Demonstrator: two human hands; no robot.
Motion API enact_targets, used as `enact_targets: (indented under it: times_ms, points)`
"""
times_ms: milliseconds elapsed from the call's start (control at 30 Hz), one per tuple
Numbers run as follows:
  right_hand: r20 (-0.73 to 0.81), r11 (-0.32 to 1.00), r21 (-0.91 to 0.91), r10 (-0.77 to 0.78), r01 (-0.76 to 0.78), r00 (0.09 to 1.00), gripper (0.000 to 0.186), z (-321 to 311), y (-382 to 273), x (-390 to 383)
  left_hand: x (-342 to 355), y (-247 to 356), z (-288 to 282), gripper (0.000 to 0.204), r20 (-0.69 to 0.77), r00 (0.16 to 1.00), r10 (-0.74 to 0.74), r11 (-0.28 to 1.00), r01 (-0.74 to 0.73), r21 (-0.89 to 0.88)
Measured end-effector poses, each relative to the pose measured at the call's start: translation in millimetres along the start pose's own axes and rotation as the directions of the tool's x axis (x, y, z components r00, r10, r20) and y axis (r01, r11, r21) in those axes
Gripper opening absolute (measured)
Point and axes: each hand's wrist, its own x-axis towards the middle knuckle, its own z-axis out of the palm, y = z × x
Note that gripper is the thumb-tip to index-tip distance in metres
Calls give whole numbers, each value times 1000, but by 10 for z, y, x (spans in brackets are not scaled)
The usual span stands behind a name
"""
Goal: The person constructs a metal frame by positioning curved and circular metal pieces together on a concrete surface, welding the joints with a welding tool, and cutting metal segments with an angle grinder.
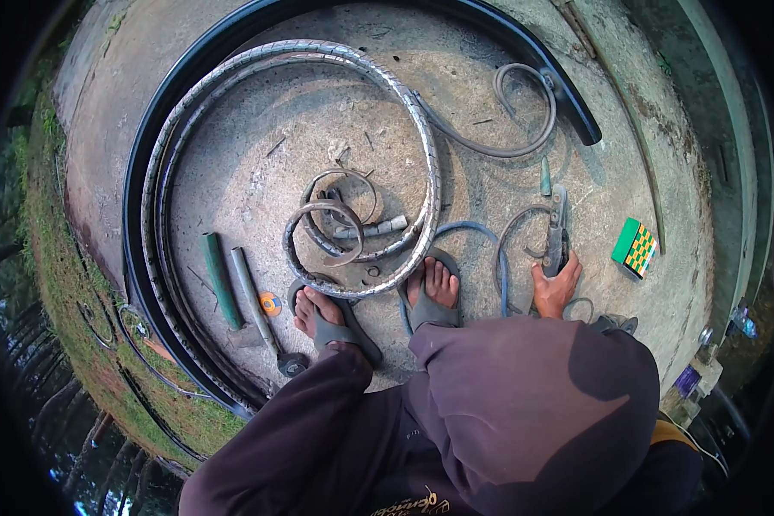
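Note:
My right hand [556, 288] is low over the concrete beside my right knee, thumb and fingers closed around the near end of a narrow dark grey tool [556, 230]. I cannot make out the tool's exact kind; its pale far end points away from me. A thin grey hose [505, 234] curves just left of it, and a small green pointed piece [545, 176] lies beyond its tip. My left hand is out of sight. Between and ahead of my sandalled feet lies a large coil of silvery, spiral-wrapped hose [434, 163], with smaller grey-brown loops [292, 245] at its near side.
A thick black pipe [132, 215] arcs around the coil. A green tube [221, 279], a grey tube [254, 297] and an orange disc [270, 304] lie left of my feet. At right is a green, checkered box [635, 246]. Blue hose [469, 226] runs near my right foot.

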Motion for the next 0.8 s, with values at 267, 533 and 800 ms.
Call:
enact_targets:
  times_ms: [267, 533, 800]
  points:
    - [3, 1000, -12, 15, -15, 1000, 82, -63, 74, -20, 520, 208, -1968, 41, 271, 847, 457, 567, -512, 645]
    - [6, 998, 23, 51, -51, 999, 79, -2, -25, -47, 1299, 1411, -2466, 19, 327, 684, 652, 463, -701, 543]
    - [-90, 1000, -23, -13, 11, 996, 81, 151, 22, -64, 1507, 2185, -1714, 19, 264, 330, 906, 361, -930, -76]
